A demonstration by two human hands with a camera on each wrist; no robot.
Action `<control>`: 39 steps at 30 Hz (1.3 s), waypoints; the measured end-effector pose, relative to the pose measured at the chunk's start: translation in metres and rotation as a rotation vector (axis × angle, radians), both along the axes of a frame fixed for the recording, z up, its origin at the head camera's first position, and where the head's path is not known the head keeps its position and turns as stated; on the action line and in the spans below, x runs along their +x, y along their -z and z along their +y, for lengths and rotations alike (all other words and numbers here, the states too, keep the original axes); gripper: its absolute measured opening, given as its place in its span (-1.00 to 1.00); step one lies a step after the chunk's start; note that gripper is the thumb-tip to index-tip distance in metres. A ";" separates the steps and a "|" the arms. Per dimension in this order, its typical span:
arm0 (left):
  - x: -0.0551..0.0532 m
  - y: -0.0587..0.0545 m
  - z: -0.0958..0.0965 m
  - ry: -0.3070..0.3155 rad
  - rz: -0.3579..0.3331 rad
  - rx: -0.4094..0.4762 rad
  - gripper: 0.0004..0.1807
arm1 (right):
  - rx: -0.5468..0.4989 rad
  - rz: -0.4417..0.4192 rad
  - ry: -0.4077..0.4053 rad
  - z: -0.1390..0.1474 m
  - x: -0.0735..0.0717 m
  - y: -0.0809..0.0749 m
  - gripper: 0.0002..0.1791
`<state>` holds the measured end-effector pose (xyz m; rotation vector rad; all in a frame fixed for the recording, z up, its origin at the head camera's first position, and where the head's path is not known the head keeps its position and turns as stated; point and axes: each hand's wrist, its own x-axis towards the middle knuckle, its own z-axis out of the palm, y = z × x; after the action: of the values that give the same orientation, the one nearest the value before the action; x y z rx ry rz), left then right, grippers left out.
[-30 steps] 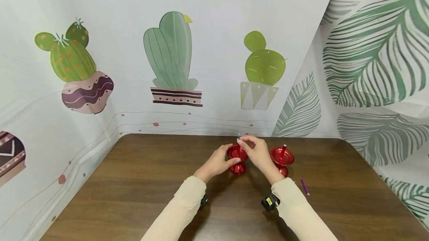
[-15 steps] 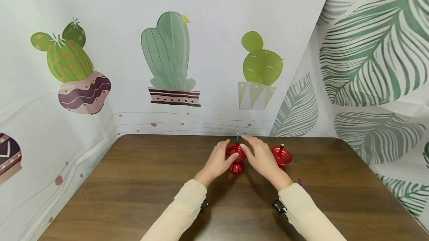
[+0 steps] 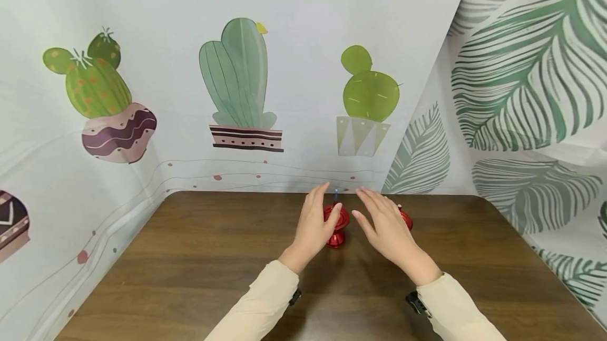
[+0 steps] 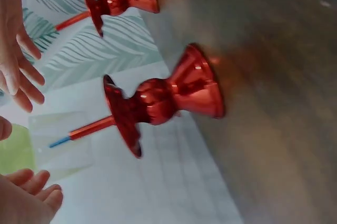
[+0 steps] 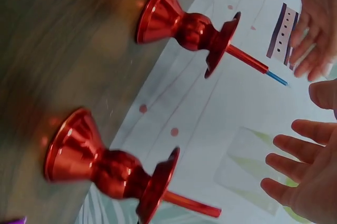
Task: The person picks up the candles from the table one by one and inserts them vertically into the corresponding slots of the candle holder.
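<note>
A shiny red metal candlestick (image 3: 336,239) stands upright on the table between my hands. A thin blue candle (image 5: 277,78) rises from the top of its red tube. To the left, my left hand (image 3: 315,223) is raised beside the dish, its fingers straight and apart from the candlestick in the left wrist view. My right hand (image 3: 391,231) hovers to the right of the same candlestick with spread fingers and nothing in them. Behind it, a matching red candlestick (image 3: 405,220) is mostly hidden in the head view; its tube (image 5: 194,205) has no candle showing.
A purple stick (image 5: 13,221) just enters the corner of the right wrist view, lying on the brown wooden table (image 3: 213,256). Behind the table's far edge hangs a white cloth backdrop (image 3: 303,93) printed with cacti and leaves.
My right hand has let go of the blue candle and drawn back to the right. The left hand has come away from the candlestick's dish. The candle stays upright in the tube.
</note>
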<state>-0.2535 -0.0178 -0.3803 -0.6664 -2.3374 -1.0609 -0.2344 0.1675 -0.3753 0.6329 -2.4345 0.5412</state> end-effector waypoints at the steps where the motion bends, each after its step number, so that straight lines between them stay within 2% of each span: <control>1: 0.001 -0.002 0.002 0.006 0.044 -0.018 -0.42 | 0.005 0.003 0.000 0.003 0.002 0.000 -0.44; 6: 0.004 -0.010 0.014 0.040 0.263 -0.127 -0.44 | 0.008 0.030 0.020 0.021 0.010 0.001 -0.39; 8: 0.005 -0.011 0.021 0.064 0.298 -0.155 -0.45 | 0.003 0.038 0.033 0.030 0.014 0.001 -0.37; 10: 0.006 -0.012 0.028 0.090 0.291 -0.175 -0.44 | -0.004 0.041 0.045 0.038 0.017 0.002 -0.35; 12: 0.008 -0.011 0.035 0.117 0.249 -0.193 -0.44 | -0.007 0.041 0.057 0.046 0.020 0.003 -0.35; 17: 0.011 -0.002 0.053 0.173 0.046 -0.223 -0.41 | 0.002 0.029 0.090 0.066 0.028 0.007 -0.35; 23: 0.005 0.009 0.070 0.203 -0.173 -0.210 -0.36 | 0.019 -0.036 0.136 0.087 0.033 0.017 -0.35; 26: 0.000 0.013 0.077 0.198 -0.221 -0.226 -0.34 | 0.030 -0.059 0.152 0.097 0.033 0.023 -0.35; 32: -0.009 0.018 0.093 0.189 -0.265 -0.269 -0.30 | 0.083 -0.112 0.191 0.116 0.029 0.040 -0.35; 39: -0.014 0.027 0.107 0.141 -0.354 -0.299 -0.23 | 0.141 -0.242 0.232 0.123 0.025 0.050 -0.34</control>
<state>-0.2680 0.0895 -0.4073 -0.8192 -2.8286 -0.9600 -0.2094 0.2905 -0.4250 0.3488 -2.7466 0.3709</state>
